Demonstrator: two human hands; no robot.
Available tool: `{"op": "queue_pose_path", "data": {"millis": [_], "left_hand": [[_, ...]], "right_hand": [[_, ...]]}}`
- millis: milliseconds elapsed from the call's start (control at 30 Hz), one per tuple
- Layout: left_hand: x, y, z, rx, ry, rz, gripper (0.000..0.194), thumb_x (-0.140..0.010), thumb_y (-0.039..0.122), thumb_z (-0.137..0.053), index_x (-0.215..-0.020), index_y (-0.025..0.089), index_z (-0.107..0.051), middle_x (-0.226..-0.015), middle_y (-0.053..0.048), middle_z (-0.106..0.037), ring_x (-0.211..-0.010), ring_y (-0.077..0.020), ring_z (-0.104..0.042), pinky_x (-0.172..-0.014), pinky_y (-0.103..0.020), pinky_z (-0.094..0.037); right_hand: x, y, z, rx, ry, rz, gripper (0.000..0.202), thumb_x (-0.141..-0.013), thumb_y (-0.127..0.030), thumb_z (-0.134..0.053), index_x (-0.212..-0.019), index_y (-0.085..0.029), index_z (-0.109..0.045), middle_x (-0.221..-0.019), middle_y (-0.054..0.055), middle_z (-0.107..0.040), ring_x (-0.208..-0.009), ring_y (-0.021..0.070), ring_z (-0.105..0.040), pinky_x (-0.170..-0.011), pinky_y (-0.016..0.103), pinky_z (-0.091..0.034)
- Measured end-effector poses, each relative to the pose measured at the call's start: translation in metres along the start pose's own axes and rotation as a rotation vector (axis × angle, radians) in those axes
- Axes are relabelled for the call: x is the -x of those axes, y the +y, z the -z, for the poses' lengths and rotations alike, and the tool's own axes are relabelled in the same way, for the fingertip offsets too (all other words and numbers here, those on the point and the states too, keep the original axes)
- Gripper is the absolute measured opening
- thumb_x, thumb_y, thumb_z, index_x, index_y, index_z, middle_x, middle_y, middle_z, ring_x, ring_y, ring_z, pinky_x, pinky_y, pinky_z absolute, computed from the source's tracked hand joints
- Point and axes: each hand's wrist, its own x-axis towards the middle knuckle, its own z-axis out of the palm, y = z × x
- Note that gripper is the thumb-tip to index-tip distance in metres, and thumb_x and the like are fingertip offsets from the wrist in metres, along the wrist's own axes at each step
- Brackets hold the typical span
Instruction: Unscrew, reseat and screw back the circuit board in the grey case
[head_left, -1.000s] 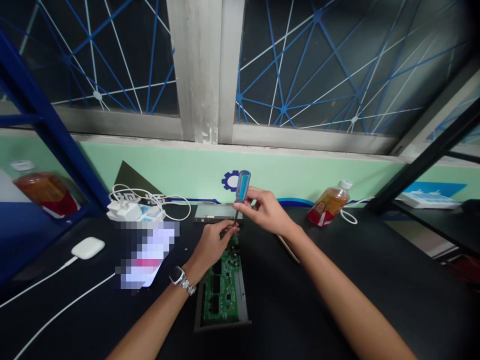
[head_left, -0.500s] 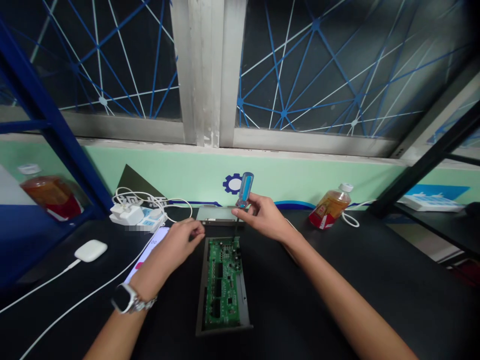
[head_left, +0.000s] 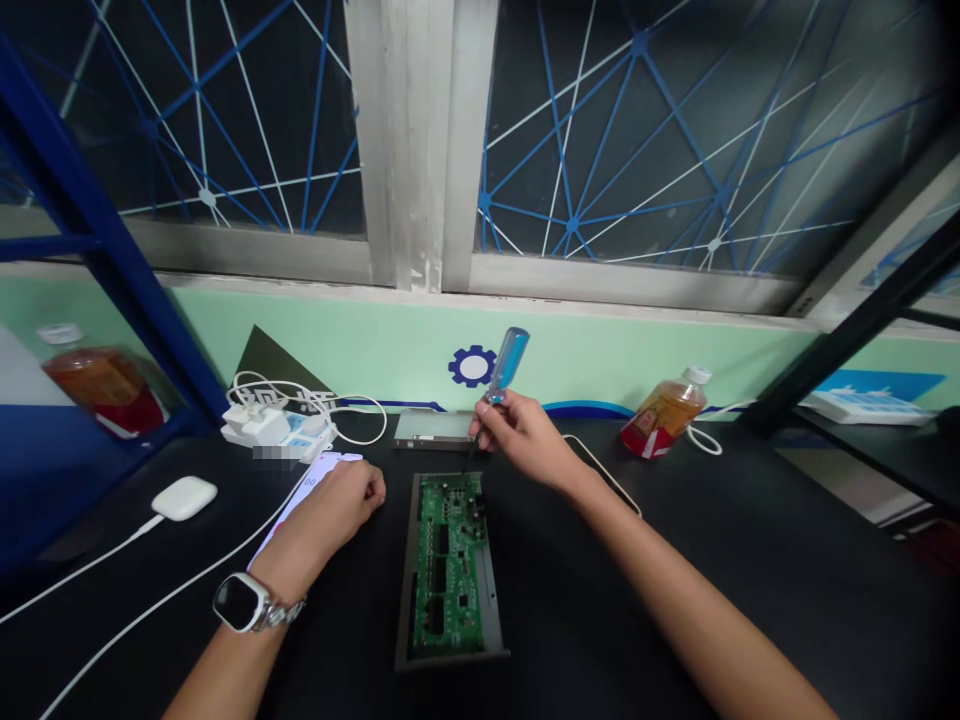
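My right hand (head_left: 529, 440) grips a screwdriver (head_left: 511, 358) with a clear blue handle, low on the handle near the shaft. The screwdriver leans to the right, its dark shaft pointing down at the far edge of a green circuit board (head_left: 454, 570). Whether the tip touches anything is too dark to tell. The board lies in an open metal housing (head_left: 491, 615) on the black table. My left hand (head_left: 337, 510) is left of the board, over a lit phone (head_left: 300, 493), fingers curled in. What those fingers hold, if anything, is hidden.
A flat metal piece (head_left: 435, 427) lies behind the board. At the left are a power strip (head_left: 304, 435) with chargers and cables, and a white earbud case (head_left: 185, 498). A drink bottle (head_left: 660, 415) stands at the right. Shelf frames flank the table (head_left: 712, 540).
My right hand has lifted slightly and the screwdriver leans further right, its handle higher. My left hand has drawn left, away from the board, with fingers more curled.
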Motion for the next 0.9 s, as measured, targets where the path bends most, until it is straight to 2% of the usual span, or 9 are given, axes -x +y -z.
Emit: {"op": "queue_pose_path", "data": {"millis": [100,167,267,400,567,900], "left_hand": [[-0.001,0.013,0.001,-0.059,-0.024,-0.046,0.011,-0.074,0.022,-0.06,-0.065,0.021,-0.066,-0.063,-0.001,-0.065,-0.062,-0.0185,-0.058,-0.062,-0.027,-0.037],[-0.002,0.026,-0.001,-0.016,-0.041,-0.058,0.014,-0.08,0.028,-0.058,-0.073,0.02,-0.067,-0.068,-0.001,-0.066,-0.065,-0.0187,-0.059,-0.062,-0.027,-0.038],[-0.003,0.045,-0.01,0.19,-0.044,-0.048,0.02,-0.087,0.036,-0.055,-0.083,0.019,-0.065,-0.075,-0.002,-0.067,-0.071,-0.0186,-0.061,-0.066,-0.027,-0.043],[-0.005,0.061,-0.022,0.495,-0.029,0.049,0.026,-0.084,0.042,-0.061,-0.085,0.017,-0.065,-0.077,-0.003,-0.067,-0.076,-0.0183,-0.062,-0.073,-0.029,-0.047],[-0.004,0.065,-0.024,0.651,-0.04,0.116,0.027,-0.081,0.042,-0.067,-0.085,0.016,-0.066,-0.077,-0.002,-0.065,-0.075,-0.016,-0.06,-0.073,-0.028,-0.048],[-0.005,0.059,-0.028,0.73,-0.014,0.161,0.03,-0.079,0.043,-0.072,-0.087,0.015,-0.068,-0.081,-0.004,-0.068,-0.079,-0.0164,-0.064,-0.078,-0.03,-0.051]], "right_hand": [[-0.002,0.0,0.0,-0.18,0.047,-0.046,0.035,-0.094,-0.05,-0.052,-0.083,-0.017,-0.056,-0.075,0.004,-0.067,-0.056,0.0119,-0.061,-0.056,0.026,-0.051],[-0.003,-0.002,-0.001,-0.292,0.057,-0.058,0.032,-0.089,-0.049,-0.061,-0.084,-0.018,-0.053,-0.073,0.003,-0.066,-0.054,0.0113,-0.06,-0.054,0.026,-0.051],[-0.003,-0.005,-0.005,-0.415,0.054,-0.058,0.034,-0.08,-0.043,-0.074,-0.086,-0.02,-0.049,-0.071,0.0,-0.065,-0.052,0.0112,-0.061,-0.052,0.026,-0.052],[-0.002,-0.007,-0.01,-0.461,0.053,-0.035,0.036,-0.079,-0.042,-0.075,-0.086,-0.021,-0.046,-0.071,-0.001,-0.066,-0.053,0.0113,-0.062,-0.053,0.026,-0.053],[-0.002,-0.008,-0.01,-0.479,0.05,-0.026,0.036,-0.08,-0.04,-0.074,-0.085,-0.022,-0.045,-0.072,-0.001,-0.066,-0.057,0.0121,-0.064,-0.059,0.029,-0.055],[-0.003,-0.008,-0.007,-0.494,0.081,-0.029,0.041,-0.076,-0.044,-0.076,-0.085,-0.023,-0.042,-0.071,-0.001,-0.066,-0.055,0.0125,-0.062,-0.058,0.031,-0.056]]}}
